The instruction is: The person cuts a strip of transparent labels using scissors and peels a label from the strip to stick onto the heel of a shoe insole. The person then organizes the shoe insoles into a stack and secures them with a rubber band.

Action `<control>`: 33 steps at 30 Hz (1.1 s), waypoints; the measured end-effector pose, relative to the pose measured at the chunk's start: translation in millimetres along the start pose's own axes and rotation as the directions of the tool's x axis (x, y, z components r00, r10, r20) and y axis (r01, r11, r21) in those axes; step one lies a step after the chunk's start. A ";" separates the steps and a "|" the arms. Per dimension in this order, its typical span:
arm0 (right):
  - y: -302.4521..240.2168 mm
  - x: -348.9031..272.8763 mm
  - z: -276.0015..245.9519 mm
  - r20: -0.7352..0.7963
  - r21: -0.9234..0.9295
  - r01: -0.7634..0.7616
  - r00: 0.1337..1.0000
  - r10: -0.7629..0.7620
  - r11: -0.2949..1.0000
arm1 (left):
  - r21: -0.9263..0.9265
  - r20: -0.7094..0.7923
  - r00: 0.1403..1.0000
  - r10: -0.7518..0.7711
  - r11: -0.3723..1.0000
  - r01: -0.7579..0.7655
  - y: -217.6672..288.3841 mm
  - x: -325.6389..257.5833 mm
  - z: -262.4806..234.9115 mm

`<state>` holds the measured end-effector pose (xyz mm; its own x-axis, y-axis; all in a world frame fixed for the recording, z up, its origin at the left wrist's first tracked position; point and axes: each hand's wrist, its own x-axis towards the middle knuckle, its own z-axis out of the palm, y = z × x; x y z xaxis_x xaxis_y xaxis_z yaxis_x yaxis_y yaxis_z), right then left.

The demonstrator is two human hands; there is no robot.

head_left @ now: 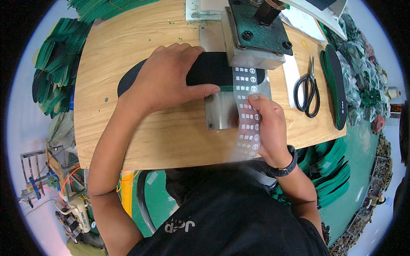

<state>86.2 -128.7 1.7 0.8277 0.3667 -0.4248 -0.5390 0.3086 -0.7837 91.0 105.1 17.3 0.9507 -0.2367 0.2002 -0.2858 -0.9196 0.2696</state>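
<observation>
Nearest, at the lower right of the centre, the right hand (273,128) pinches a translucent strip (249,116) of white printed labels between thumb and fingers, a dark wristband (287,165) around its wrist. The strip hangs on the hand's left side; its lower end is blurred, while its upper end lies over the right end of a black insole (211,70) with a green edge. Beyond and left of that hand, the left hand (164,79) grasps the insole across its width, thumb along the lower edge, fingers at the upper one. The insole thus lies beneath the left hand and above the right, partly over a metal plate (220,117) on the wooden tabletop (171,145). Farther up, right of centre, stands a metal press block (254,57); black-handled scissors (308,91) lie to its lower right.
</observation>
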 end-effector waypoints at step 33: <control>-0.9 -0.4 -2.6 0.025 0.023 0.165 0.986 -0.165 0.986 | -0.196 -0.100 0.995 0.016 0.980 -0.036 6.0 -7.2 -6.0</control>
<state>86.9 -131.5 1.4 0.9012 0.3325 -0.2782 -0.3990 0.3853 -0.8321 81.6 103.2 23.1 0.9291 -0.2191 0.2979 -0.3376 -0.8314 0.4414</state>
